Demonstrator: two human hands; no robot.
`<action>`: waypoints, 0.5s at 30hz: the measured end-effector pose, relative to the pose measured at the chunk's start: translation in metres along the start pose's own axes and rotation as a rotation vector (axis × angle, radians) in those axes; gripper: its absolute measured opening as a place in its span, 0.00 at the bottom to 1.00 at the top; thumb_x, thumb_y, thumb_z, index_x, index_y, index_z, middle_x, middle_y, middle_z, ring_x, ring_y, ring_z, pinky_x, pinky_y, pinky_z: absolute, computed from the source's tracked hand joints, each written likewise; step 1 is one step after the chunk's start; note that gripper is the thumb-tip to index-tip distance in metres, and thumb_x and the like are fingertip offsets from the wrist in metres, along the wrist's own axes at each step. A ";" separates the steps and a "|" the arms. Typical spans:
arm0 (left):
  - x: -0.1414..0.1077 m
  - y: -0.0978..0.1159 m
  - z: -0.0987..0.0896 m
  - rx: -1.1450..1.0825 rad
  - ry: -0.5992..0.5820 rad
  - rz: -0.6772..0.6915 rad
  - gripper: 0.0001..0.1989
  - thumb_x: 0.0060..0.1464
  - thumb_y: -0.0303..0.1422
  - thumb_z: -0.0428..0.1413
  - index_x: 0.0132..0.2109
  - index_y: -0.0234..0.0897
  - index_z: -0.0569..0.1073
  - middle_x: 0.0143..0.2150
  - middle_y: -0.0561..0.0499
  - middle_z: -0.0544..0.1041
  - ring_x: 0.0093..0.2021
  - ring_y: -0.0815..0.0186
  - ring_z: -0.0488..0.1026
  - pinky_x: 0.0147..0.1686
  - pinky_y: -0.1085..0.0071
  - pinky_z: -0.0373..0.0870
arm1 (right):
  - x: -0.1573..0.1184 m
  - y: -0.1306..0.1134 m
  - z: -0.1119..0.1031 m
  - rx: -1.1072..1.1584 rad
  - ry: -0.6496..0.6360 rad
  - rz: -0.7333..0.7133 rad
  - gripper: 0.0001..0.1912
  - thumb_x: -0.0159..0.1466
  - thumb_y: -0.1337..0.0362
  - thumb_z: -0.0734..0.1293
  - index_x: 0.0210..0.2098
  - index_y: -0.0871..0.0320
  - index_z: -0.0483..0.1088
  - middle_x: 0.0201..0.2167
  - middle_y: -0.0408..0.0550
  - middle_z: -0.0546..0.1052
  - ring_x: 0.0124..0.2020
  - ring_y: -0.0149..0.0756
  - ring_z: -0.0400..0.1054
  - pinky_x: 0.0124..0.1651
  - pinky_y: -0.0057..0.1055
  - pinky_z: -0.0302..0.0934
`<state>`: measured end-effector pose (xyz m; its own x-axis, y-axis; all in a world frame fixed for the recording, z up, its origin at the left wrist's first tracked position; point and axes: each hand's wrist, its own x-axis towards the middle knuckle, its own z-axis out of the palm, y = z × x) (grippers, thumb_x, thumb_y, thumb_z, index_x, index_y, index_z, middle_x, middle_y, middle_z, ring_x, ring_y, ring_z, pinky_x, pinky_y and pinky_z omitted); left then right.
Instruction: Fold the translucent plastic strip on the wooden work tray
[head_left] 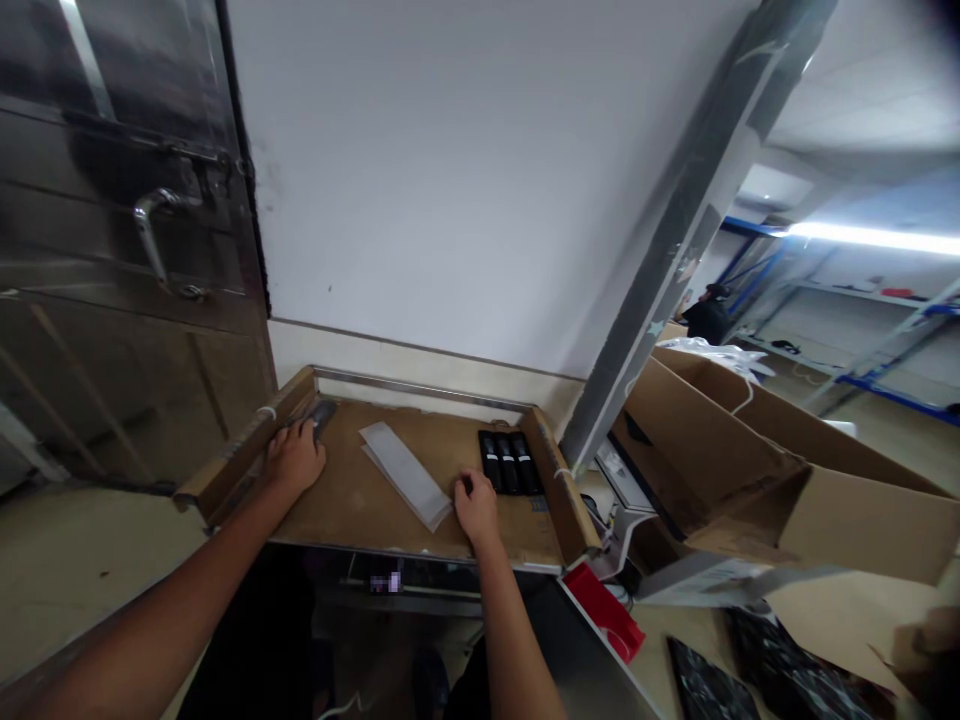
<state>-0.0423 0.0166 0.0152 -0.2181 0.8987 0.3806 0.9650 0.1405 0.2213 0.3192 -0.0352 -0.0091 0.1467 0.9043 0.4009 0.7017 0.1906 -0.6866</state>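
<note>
Three black packs (510, 462) and white sleeves (406, 472) are held in the cardboard tray (559, 478); the left hand (295, 457) is laid on a dark tool (321, 415), its grip unclear, and the right hand (475, 507) is curled loosely, empty.

No text, label, brand, number or sign can be read anywhere in the frame. The three black packs (511, 462) at centre right of the cardboard tray (360, 500) carry small pale marks near their upper ends, too small to make out. Below the tray's front edge, at lower centre, a small label (385, 582) is blurred into blocks. The white sheets (405, 475) at the tray's centre show no legible print.
</note>
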 end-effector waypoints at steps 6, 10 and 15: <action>-0.003 -0.002 0.005 -0.045 -0.049 0.058 0.23 0.59 0.37 0.50 0.59 0.33 0.70 0.54 0.37 0.77 0.55 0.45 0.70 0.55 0.53 0.65 | -0.005 0.007 0.000 0.236 -0.001 0.133 0.16 0.61 0.60 0.64 0.43 0.59 0.77 0.44 0.55 0.82 0.46 0.44 0.75 0.54 0.39 0.66; -0.007 -0.002 0.002 -0.055 -0.029 0.071 0.23 0.58 0.37 0.51 0.59 0.33 0.71 0.55 0.37 0.77 0.55 0.45 0.70 0.54 0.53 0.65 | -0.030 0.007 -0.009 0.379 0.008 0.176 0.18 0.61 0.55 0.65 0.44 0.58 0.76 0.43 0.53 0.82 0.46 0.44 0.76 0.54 0.39 0.68; -0.005 -0.007 0.006 -0.050 -0.042 0.061 0.22 0.59 0.39 0.51 0.57 0.34 0.72 0.53 0.38 0.77 0.53 0.45 0.71 0.53 0.54 0.65 | -0.094 -0.001 -0.035 0.226 0.084 0.104 0.18 0.66 0.55 0.65 0.49 0.59 0.75 0.49 0.58 0.80 0.51 0.48 0.75 0.58 0.46 0.68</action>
<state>-0.0475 0.0138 0.0060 -0.1520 0.9216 0.3571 0.9677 0.0653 0.2434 0.3292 -0.1335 -0.0247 0.2744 0.8903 0.3634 0.5078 0.1867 -0.8410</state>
